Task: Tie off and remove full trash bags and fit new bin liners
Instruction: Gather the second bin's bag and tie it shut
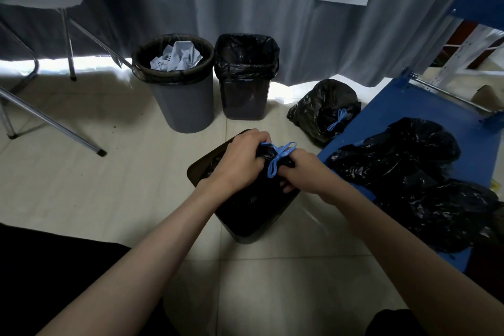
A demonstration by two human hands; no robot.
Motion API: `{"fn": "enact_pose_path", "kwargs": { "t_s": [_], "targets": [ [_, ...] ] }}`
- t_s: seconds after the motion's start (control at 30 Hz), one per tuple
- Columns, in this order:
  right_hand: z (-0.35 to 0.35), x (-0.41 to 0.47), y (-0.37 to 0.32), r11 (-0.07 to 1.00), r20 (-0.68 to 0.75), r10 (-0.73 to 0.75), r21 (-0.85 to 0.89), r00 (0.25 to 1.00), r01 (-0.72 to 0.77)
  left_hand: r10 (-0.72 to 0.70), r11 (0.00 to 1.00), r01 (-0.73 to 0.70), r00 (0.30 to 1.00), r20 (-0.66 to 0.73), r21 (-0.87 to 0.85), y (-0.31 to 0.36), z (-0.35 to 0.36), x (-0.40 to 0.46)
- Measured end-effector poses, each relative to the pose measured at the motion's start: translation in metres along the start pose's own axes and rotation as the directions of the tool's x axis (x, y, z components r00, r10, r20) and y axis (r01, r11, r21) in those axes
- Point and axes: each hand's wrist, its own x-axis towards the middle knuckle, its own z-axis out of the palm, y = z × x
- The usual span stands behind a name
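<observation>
Both hands at the neck of a full bag

Right now, in the head view, the left hand (241, 159) is curled round the gathered neck of a black trash bag (246, 204), and the right hand (305, 174) pinches the same neck from the other side. Between the two hands lies a blue drawstring (278, 157), looped into a bow. The bag is glossy, crinkled plastic and sits inside a dark square bin (207, 163) on the pale tiled floor (109, 185).

Behind it, near the grey curtain (245, 8), stand a round grey bin (185, 101) holding crumpled white paper (176, 57) and a square bin with a black liner (246, 63) folded over its rim. A tied bag (324, 112) lies on the floor just beside the blue platform (409, 106); more shiny black bags (409, 180) are heaped on the platform's near edge.
</observation>
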Motion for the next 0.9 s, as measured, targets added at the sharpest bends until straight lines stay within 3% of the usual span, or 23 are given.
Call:
{"fn": "enact_pose_path", "kwargs": {
  "t_s": [0.17, 0.4, 0.7, 0.9],
  "targets": [
    [-0.004, 0.002, -0.002, 0.993, -0.041, -0.026, 0.116, 0.999, 0.03, 0.015, 0.998, -0.021, 0.996, -0.083, -0.066, 0.006, -0.004, 0.004],
    [-0.017, -0.002, -0.023, 0.876, -0.101, -0.08, 0.467, 0.992, 0.118, 0.049, 0.98, -0.095, 0.967, -0.25, -0.174, 0.03, -0.022, 0.011],
    [-0.027, -0.01, -0.053, 0.816, -0.227, -0.17, 0.513, 0.959, 0.267, 0.061, 0.97, -0.139, 0.934, -0.353, -0.2, 0.042, -0.049, 0.017],
    [-0.07, -0.029, -0.115, 0.738, -0.383, -0.254, 0.516, 0.888, 0.434, 0.126, 0.945, -0.263, 0.843, -0.522, -0.196, 0.085, -0.102, 0.04]
  ]
}}
